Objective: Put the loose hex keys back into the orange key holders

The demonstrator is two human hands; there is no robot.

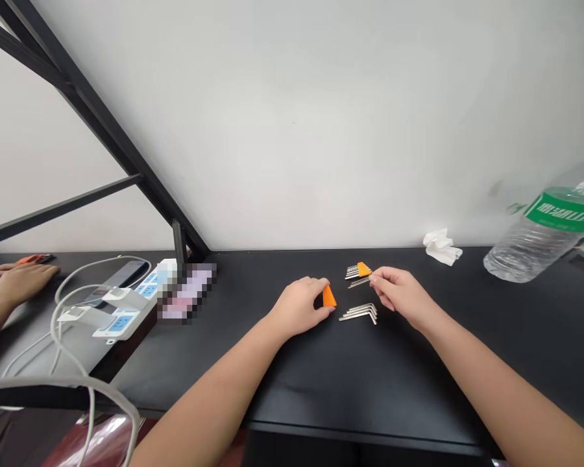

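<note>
A left hand (302, 305) clasps a small orange wedge-shaped holder (329, 297) between thumb and fingers, its base near the black tabletop (321, 383). Just across from it, the right hand (399, 292) has thumb and fingertips pinched together on a slim silver metal key (359, 283); whether it grips one or more cannot be told. Between and in front of the hands lie what appear to be four loose L-shaped silver hex keys (355, 316), nested side by side, bent ends toward the right hand. Just beyond the pinched fingers sits a second orange holder (365, 268) with a row of silver keys, too small to count, making two orange pieces in all.

Tabletop stretches from the hands to the straight front edge (350, 433), and broadly to either side. Behind, the surface meets a pale wall (292, 130), near the second holder. Well to the right stand one crumpled white tissue (442, 246) and one clear plastic bottle with a green label (555, 211). At left, a slanting black metal frame (111, 139) rises beside one white power strip (163, 266) bearing two white chargers; beyond it rests a co-worker's hand (22, 285).
</note>
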